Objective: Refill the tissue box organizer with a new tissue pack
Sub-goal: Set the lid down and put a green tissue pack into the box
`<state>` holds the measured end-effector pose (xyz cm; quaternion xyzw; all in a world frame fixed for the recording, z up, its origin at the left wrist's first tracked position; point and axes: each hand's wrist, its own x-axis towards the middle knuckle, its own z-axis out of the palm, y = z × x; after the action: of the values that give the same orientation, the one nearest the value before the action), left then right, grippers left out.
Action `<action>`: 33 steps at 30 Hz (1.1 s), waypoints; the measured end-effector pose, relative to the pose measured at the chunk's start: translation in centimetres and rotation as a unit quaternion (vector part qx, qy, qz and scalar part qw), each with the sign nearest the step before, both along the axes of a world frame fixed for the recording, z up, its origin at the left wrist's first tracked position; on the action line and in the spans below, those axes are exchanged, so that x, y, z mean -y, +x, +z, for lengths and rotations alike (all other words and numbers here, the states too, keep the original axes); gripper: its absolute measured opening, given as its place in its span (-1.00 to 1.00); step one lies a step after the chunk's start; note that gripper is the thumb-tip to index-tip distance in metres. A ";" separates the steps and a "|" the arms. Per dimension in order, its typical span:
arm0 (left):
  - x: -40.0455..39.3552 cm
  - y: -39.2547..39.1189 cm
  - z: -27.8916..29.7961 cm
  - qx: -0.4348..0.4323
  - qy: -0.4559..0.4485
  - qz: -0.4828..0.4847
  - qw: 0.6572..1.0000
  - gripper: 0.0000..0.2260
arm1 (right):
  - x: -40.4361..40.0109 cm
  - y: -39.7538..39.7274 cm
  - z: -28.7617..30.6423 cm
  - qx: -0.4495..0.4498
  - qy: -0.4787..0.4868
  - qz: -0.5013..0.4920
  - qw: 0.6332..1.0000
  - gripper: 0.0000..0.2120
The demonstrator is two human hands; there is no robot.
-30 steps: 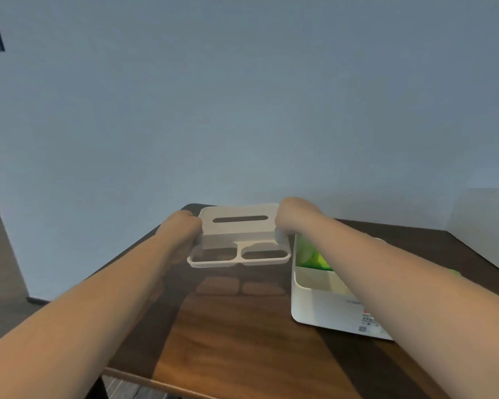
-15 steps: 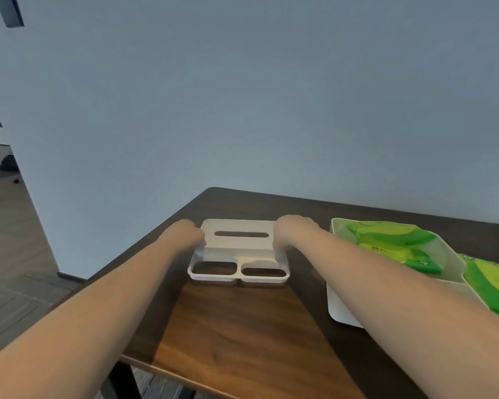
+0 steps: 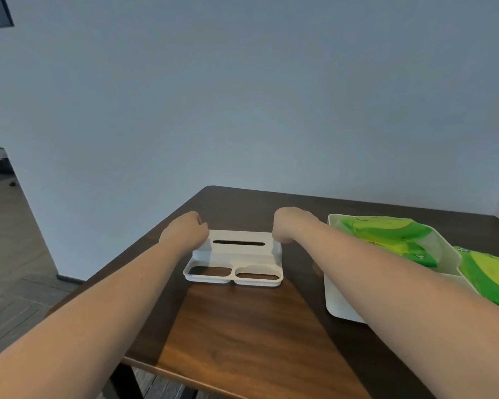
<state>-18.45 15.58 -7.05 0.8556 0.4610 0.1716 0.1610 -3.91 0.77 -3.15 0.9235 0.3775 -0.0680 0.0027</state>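
1. Setting the white organizer lid (image 3: 236,254) flat on the dark wooden table (image 3: 242,341) is, as I judge it, the step in hand; it lies near the table's far left corner, its dispensing slot (image 3: 239,243) facing up and its two open compartments toward me.
2. To do this well, I would let both ends go evenly so the lid does not rock or slide, and leave it well clear of the tray so the refill has room.
3. My left hand (image 3: 186,234) is curled at the lid's left end, fingers bent nearly into a fist and touching the raised edge. Whether they pinch it or only rest against it I cannot tell, since the fingertips are hidden.
4. My right hand (image 3: 285,226) is curled the same way at the right end, touching the top corner. Its hold is likewise hidden from this view.
5. The next pickup looks easy to me: a green tissue pack (image 3: 386,234) lies in the white tray (image 3: 337,306) just to the right of the lid, under my right forearm.
6. A second green pack (image 3: 490,277) lies at the tray's right edge, partly cut off by the frame.
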 end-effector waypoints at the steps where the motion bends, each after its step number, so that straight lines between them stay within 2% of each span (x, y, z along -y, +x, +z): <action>1: 0.5 0.3 0.4 0.002 0.002 -0.010 1.000 -0.73 | 0.3 0.0 0.4 0.002 0.007 0.001 1.000 -0.89; 9: 6.2 2.9 3.4 0.034 0.004 -0.109 0.993 -0.85 | 5.0 0.8 3.4 0.011 0.101 0.009 0.995 -0.89; 12: 8.8 4.1 4.6 0.058 0.011 -0.146 0.987 -0.84 | 7.8 2.0 4.6 0.019 0.152 -0.019 0.988 -0.84; 14: 10.9 4.9 5.4 0.072 0.004 -0.181 0.981 -0.83 | 10.2 2.8 5.2 0.033 0.187 -0.042 0.981 -0.89; 17: 14.1 6.3 6.2 0.101 -0.029 -0.248 0.963 -0.73 | 14.3 4.3 5.8 0.056 0.217 -0.101 0.969 -0.86; 22: 17.8 8.7 6.2 0.073 -0.010 -0.320 0.944 -0.58 | 20.7 6.7 5.1 0.103 0.141 -0.225 0.959 -0.62; 25: 18.8 9.8 6.0 0.046 0.011 -0.317 0.947 -0.50 | 23.1 8.1 4.0 0.038 0.109 -0.288 0.951 -0.58; 29: 19.7 10.8 5.4 -0.008 0.059 -0.305 0.951 -0.49 | 24.1 10.0 2.5 -0.023 0.049 -0.290 0.955 -0.39; 33: 19.9 11.7 4.8 -0.027 0.099 -0.284 0.953 -0.53 | 24.5 10.7 1.2 -0.060 0.009 -0.272 0.960 -0.25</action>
<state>-6.79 -4.33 -2.26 0.9671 0.1843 0.1403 0.1052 6.77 -23.75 -1.97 0.9856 0.1120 -0.1181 -0.0466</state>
